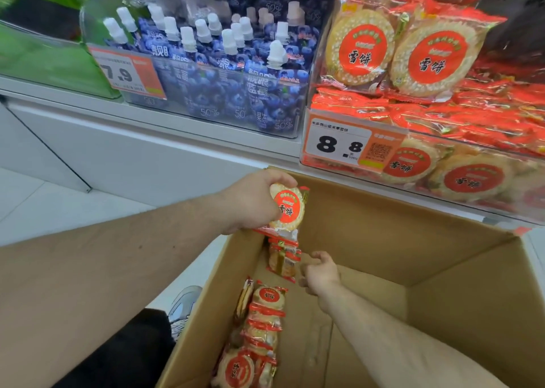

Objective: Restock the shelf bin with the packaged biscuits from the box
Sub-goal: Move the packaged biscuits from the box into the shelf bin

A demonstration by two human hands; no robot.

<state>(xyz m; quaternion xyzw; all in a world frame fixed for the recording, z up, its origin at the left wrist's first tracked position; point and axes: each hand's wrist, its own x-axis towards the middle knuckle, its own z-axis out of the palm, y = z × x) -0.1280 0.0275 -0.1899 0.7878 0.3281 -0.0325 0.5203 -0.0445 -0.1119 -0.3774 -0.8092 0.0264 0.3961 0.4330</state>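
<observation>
My left hand (253,200) grips a round biscuit pack (287,208) with a red label, held above the left wall of the open cardboard box (442,258). Down inside the box, my right hand (320,272) reaches with curled fingers toward biscuit packs (283,259) leaning on the left wall, just short of touching them. Several more packs (259,328) lie along the box's left side. The clear shelf bin (413,143) at the upper right is piled with the same red-labelled packs (404,48) and carries an 8.8 price tag (339,144).
To the left of the biscuit bin stands a clear bin of blue pouch drinks (224,72) with white caps and a 7.9 tag. A white shelf edge (165,122) runs below the bins. My shoe (184,302) and dark trouser leg are beside the box on the floor.
</observation>
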